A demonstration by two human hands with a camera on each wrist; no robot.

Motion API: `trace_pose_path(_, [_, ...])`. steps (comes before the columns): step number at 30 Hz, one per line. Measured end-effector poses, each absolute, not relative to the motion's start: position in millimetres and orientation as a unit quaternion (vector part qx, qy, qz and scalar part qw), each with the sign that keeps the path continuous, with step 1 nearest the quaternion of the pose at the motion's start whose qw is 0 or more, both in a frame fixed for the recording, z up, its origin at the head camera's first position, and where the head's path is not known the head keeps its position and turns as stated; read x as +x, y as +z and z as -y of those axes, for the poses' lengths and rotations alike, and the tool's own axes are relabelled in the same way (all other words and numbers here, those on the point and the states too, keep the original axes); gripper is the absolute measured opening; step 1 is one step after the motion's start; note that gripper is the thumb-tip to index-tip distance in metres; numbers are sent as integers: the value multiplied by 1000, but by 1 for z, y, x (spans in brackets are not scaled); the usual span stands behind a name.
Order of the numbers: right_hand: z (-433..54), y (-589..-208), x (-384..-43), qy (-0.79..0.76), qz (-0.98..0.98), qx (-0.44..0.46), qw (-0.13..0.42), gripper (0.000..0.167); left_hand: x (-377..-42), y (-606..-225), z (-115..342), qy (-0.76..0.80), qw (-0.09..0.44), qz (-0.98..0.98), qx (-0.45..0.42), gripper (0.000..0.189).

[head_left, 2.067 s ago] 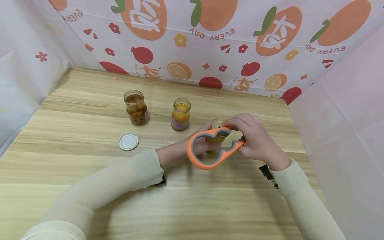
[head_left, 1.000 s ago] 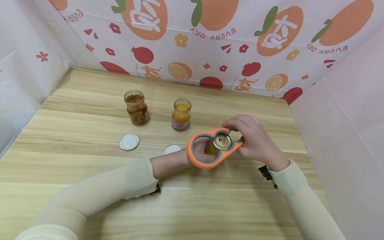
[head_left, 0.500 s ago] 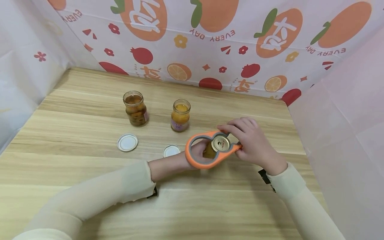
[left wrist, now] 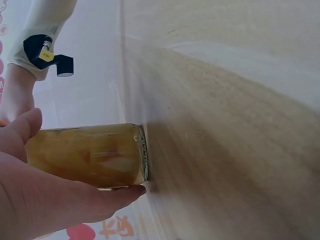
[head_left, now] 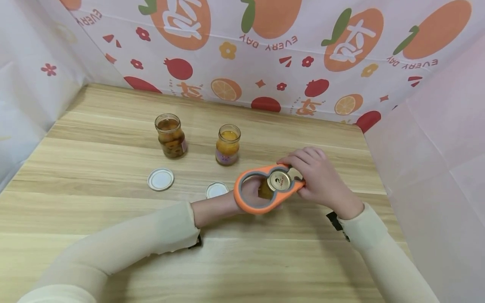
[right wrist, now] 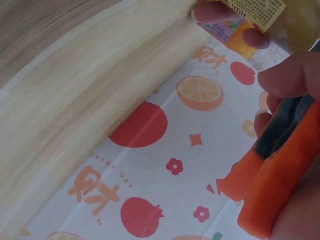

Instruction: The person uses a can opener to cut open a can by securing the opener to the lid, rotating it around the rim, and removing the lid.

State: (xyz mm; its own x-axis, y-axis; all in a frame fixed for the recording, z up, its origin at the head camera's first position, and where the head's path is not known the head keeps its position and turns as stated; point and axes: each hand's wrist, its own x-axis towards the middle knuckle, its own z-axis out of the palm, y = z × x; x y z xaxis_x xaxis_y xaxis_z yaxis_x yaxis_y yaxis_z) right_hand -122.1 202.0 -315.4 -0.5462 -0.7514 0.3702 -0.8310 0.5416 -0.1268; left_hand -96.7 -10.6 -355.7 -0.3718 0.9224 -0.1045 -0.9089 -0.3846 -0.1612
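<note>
My left hand (head_left: 250,189) grips a glass jar (left wrist: 90,152) of yellowish fruit around its side; its base is close to the tabletop in the left wrist view. The jar's gold lid (head_left: 279,181) shows inside the middle opening of an orange jar opener (head_left: 261,209) with a grey inner lining. Fingers and thumb of my right hand (head_left: 318,179) hold the opener's two handle ends from the right. In the right wrist view the orange handles (right wrist: 280,185) lie within that hand, and left fingertips show against the jar's label.
Behind stand two lidless jars, one with dark brown contents (head_left: 172,141) and one with orange fruit (head_left: 227,147). A white-lined lid (head_left: 161,179) lies at left. Another lid (head_left: 217,190) sits just behind my left forearm. A printed curtain (head_left: 265,63) closes off the table's back.
The jar's lid has come into the opener's middle opening from behind it. My left forearm has shifted down, uncovering the second lid. During the last half second almost nothing moves.
</note>
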Motion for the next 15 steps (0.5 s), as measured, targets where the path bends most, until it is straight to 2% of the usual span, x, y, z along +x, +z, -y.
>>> trace_pose_path(2, [-202,-316,-123,146,868,454,137,45,-100,-354,10,768,564,155,-260,52])
trace_pose_path(3, [-202,-316,-123,147,869,453,136,45,-101,-354,9,756,571,161,-277,51])
trace_pose_path(7, [-202,-316,-124,148,871,449,135,44,-103,-358,9,740,591,179,-267,41])
trace_pose_path(15, [-202,-314,-126,154,869,451,134,50,-105,-364,8,726,620,207,-215,42])
